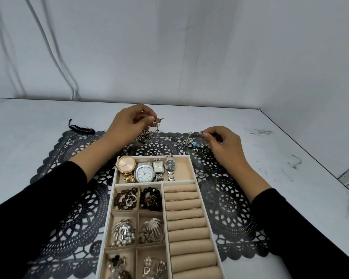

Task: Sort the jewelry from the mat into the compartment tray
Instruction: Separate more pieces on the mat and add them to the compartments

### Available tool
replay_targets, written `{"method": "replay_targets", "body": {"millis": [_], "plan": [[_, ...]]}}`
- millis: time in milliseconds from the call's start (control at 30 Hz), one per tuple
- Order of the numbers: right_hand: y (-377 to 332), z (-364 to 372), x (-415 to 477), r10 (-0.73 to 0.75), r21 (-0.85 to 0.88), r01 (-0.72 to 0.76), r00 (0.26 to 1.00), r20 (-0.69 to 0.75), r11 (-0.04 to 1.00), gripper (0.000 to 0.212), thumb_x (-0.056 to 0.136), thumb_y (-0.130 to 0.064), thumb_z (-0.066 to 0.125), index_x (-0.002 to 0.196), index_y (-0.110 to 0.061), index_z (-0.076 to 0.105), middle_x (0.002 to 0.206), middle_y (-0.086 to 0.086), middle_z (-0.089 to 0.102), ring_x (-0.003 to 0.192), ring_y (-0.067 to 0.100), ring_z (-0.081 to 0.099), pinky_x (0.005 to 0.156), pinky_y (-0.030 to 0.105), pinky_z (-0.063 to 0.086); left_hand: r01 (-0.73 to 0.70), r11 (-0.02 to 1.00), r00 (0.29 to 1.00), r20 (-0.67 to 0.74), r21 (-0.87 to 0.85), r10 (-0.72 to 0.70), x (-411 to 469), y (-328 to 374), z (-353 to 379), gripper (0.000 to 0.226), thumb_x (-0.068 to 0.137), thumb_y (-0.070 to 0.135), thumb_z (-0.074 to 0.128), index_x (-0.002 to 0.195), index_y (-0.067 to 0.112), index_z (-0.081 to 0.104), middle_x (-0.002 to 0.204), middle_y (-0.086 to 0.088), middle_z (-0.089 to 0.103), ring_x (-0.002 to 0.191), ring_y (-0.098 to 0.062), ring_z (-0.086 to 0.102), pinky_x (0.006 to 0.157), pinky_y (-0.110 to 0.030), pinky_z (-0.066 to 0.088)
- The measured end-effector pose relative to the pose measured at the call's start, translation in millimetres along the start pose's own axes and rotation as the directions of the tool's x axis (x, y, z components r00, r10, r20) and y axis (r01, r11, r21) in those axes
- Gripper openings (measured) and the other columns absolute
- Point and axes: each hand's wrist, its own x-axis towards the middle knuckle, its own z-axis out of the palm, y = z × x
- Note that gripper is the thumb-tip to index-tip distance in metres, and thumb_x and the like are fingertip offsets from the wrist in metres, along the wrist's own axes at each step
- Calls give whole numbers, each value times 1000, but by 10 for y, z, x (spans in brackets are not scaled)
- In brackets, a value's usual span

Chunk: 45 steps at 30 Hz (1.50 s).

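A beige compartment tray (192,170) rests on a black lace mat (230,200). Its far compartment holds several watches (144,173); the left cells hold bracelets and brooches, and rings sit in the padded rolls on the right. My left hand (130,120) is raised over the mat's far edge, pinching a thin chain with a small pendant (157,128) that dangles above a pile of chains (146,135). My right hand (223,141) rests at the mat's far right, fingertips closed on a silver charm bracelet (193,142) with blue beads lying there.
A black cord bracelet (82,128) and a few small rings (98,136) lie at the mat's far left corner. The white marbled table (38,141) meets a grey wall behind; its right edge runs diagonally at the right.
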Motion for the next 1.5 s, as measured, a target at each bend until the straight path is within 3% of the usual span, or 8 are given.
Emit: {"method": "replay_targets", "body": {"millis": [67, 200, 467, 767, 900, 1133, 1367, 1500], "plan": [[-29, -15, -21, 16, 28, -15, 1000, -15, 1000, 6, 88, -18, 65, 92, -17, 70, 89, -7, 68, 83, 12, 63, 77, 19, 48, 5, 999, 1000, -22, -33, -5, -36, 34, -22, 17, 93, 7, 62, 88, 23, 67, 88, 2, 76, 87, -14, 74, 80, -28, 56], [-136, -74, -93, 40, 94, -34, 997, -63, 995, 7, 88, -18, 66, 91, -19, 72, 91, -11, 70, 86, 0, 61, 78, 11, 46, 3, 997, 997, -72, -74, -9, -148, 143, -93, 13, 93, 6, 62, 91, 17, 69, 90, 1, 76, 88, -13, 73, 76, -25, 55], [-402, -174, -344, 57, 229, -32, 993, -105, 973, 8, 88, -19, 67, 94, -19, 72, 91, -10, 71, 89, 5, 64, 85, 31, 54, -26, 996, 989, -149, -80, 14, -502, 339, -353, 10, 93, 7, 63, 96, 15, 69, 95, -3, 76, 93, -17, 73, 82, -32, 58], [-729, -290, -708, 11, 357, 32, 993, -118, 933, 11, 88, -18, 67, 97, -15, 72, 93, -9, 72, 88, -2, 65, 79, 15, 50, -62, 996, 972, -230, -64, 46, -954, 602, -491, 19, 92, 5, 65, 90, 23, 70, 91, 2, 76, 94, -15, 72, 82, -28, 58], [-854, -327, -905, 7, 412, 40, 994, -112, 910, 13, 88, -18, 68, 99, -13, 73, 96, -5, 73, 93, 4, 66, 84, 18, 52, -80, 994, 966, -251, -74, 59, -1190, 713, -525, 18, 91, 5, 65, 90, 23, 70, 85, 9, 76, 89, -9, 72, 83, -25, 58], [-1009, -300, -1193, -61, 468, 88, 995, -73, 879, 13, 87, -12, 68, 98, -7, 72, 96, 0, 73, 95, 10, 67, 85, 20, 52, -115, 991, 957, -274, -64, 93, -1537, 837, -545, 16, 92, 7, 65, 92, 21, 70, 87, 8, 75, 89, -11, 71, 86, -28, 56], [-1044, -234, -1404, -181, 437, 141, 982, 52, 889, 11, 86, -10, 68, 96, -8, 73, 96, 0, 73, 93, 13, 67, 83, 24, 53, -146, 984, 944, -313, -101, 108, -1783, 940, -536, 15, 93, 8, 63, 91, 21, 68, 81, 16, 74, 78, 0, 69, 63, -9, 49], [-1048, -204, -1450, -223, 447, 128, 961, 165, 885, 11, 85, -7, 68, 95, -6, 73, 98, 4, 73, 92, 20, 68, 82, 29, 56, -169, 982, 938, -321, -86, 133, -1831, 953, -544, 14, 92, 7, 63, 92, 20, 68, 84, 14, 74, 82, -4, 70, 77, -18, 55]]}}
